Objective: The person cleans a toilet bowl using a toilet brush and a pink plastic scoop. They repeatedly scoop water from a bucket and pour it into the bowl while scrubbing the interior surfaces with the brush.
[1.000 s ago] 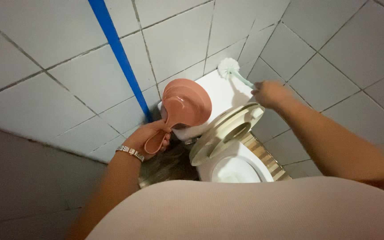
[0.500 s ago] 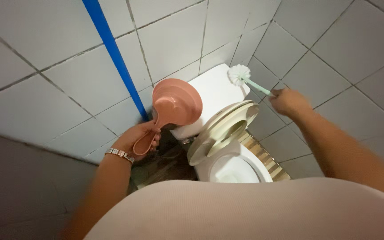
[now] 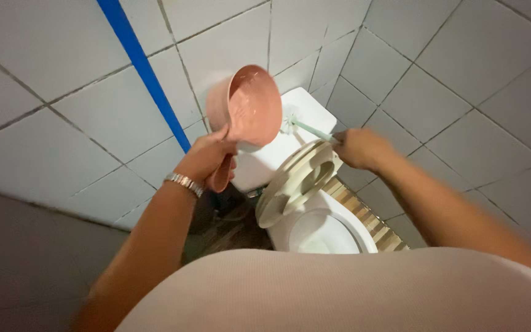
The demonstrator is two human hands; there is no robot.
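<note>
Scene lit moderately, cool bluish cast over wall tiles (image 3: 437, 80). Brightest patch seen on white toilet tank (image 3: 278, 157), just below pink scoop (image 3: 250, 110) gripped by left hand (image 3: 207, 157). Soft sheen noted inside scoop bowl. Deep shadow pooled on floor beneath left hand grip, detail lost there. Lower left corner dim and grey. Right hand (image 3: 357, 147) and brush handle (image 3: 311, 130) slightly smeared by motion blur. Tile lines bent by wide-angle distortion toward frame edges. Pale garment at bottom edge soft, out of focus.
</note>
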